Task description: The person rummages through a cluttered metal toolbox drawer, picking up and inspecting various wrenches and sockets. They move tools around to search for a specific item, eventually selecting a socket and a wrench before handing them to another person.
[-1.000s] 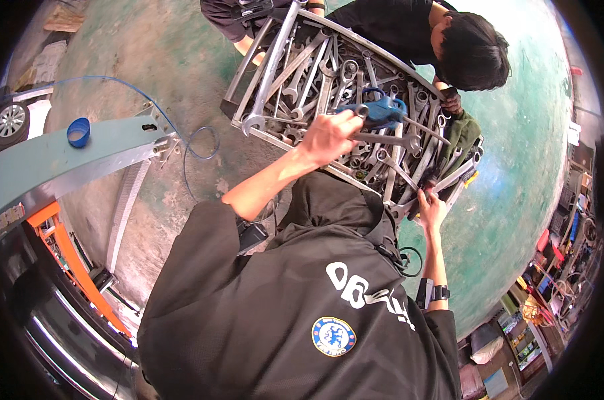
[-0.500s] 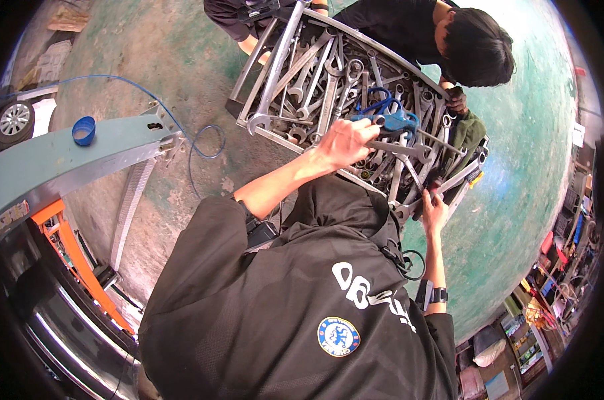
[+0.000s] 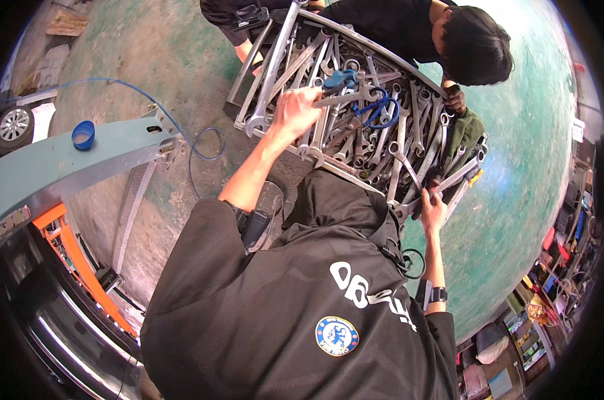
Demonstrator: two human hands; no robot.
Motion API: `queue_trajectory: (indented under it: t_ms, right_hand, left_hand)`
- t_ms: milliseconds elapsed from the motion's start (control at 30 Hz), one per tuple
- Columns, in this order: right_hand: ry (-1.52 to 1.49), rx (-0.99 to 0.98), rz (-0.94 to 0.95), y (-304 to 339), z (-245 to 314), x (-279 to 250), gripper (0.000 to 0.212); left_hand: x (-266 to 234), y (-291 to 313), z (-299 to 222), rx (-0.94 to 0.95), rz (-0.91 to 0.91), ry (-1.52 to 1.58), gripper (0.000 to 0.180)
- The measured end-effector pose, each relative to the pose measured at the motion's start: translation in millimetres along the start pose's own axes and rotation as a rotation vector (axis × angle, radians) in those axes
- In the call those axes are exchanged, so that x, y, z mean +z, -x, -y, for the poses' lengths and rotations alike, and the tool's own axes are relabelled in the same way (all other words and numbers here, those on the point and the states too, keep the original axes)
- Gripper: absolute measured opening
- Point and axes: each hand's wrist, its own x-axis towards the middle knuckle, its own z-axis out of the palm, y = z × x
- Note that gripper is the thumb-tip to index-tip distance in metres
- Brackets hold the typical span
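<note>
Seen from above: a metal tray (image 3: pixel 262 73) crammed with large steel combination wrenches (image 3: pixel 355 127), lying crosswise and piled on one another, set low over a green-painted concrete floor (image 3: pixel 515 193).

Left hand (image 3: pixel 295 112) stretched forward over the near-left part of the tray, fingers curled around the shaft of a grey wrench (image 3: pixel 338 99), held level just above the heap; shaft pointing right toward a blue-handled tool (image 3: pixel 340 79) lying on the pile. Grip closed, thumb side hidden under the knuckles.

Right hand (image 3: pixel 435 208) down at the near-right corner of the tray, fingers wrapped on the lower end of a long wrench (image 3: pixel 458 175) slanting up and right along the tray's edge. Closed as well; a dark watch (image 3: pixel 437 294) on that wrist.

Between the two: a coil of blue cord (image 3: pixel 380 107) resting on the wrenches near the middle of the tray. At the far right rim, a dark green cloth (image 3: pixel 467 130) draped over the edge.

Beyond the tray, a second person in black (image 3: pixel 408 27) bent over it, one hand (image 3: pixel 455 100) at the far right rim, touching the wrenches there.

Off to the left, a pale green steel beam (image 3: pixel 62 167) with a blue cap (image 3: pixel 83 135) sitting on top, a thin blue cable (image 3: pixel 202 143) looping over the floor beside it, and an orange frame (image 3: pixel 68 253) lower down.
</note>
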Motion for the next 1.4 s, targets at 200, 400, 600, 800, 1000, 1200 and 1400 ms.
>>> queue_trajectory:
  t_ms: [200, 400, 600, 800, 1000, 1200, 1400]
  right_hand:
    - [0.079, 0.036, 0.028, -1.4, -2.7, 0.6, 0.044]
    - [0.126, 0.023, 0.036, -2.5, -12.9, 4.4, 0.047]
    - [0.224, -0.027, 0.01, 1.6, -9.0, 4.1, 0.041]
    - [-0.118, 0.107, -0.054, 20.2, -21.1, 11.5, 0.033]
    - [-0.215, 0.09, -0.061, 27.2, -26.4, 14.5, 0.032]
    - [-0.175, -0.01, -0.144, 24.1, -1.2, 0.1, 0.028]
    - [-0.062, -0.51, -0.105, 6.0, 61.4, -20.5, 0.028]
  left_hand:
    - [-15.4, -32.5, 36.1, 0.029, 0.044, -0.3, 0.021]
    - [-10.5, -47.3, 48.6, 0.013, 0.021, -0.426, 0.029]
    - [11.2, -31.9, 31.9, -0.1, -0.041, -0.405, 0.017]
    - [24.6, -7.7, 25.9, -0.223, -0.004, -0.326, 0.032]
    - [38.3, 20.8, 20.9, -0.456, 0.055, 0.059, 0.047]
    - [56.1, 36.9, -8.9, -0.379, 0.033, 0.152, 0.039]
    - [57.5, 32.4, -49.9, -0.379, 0.169, 0.627, 0.034]
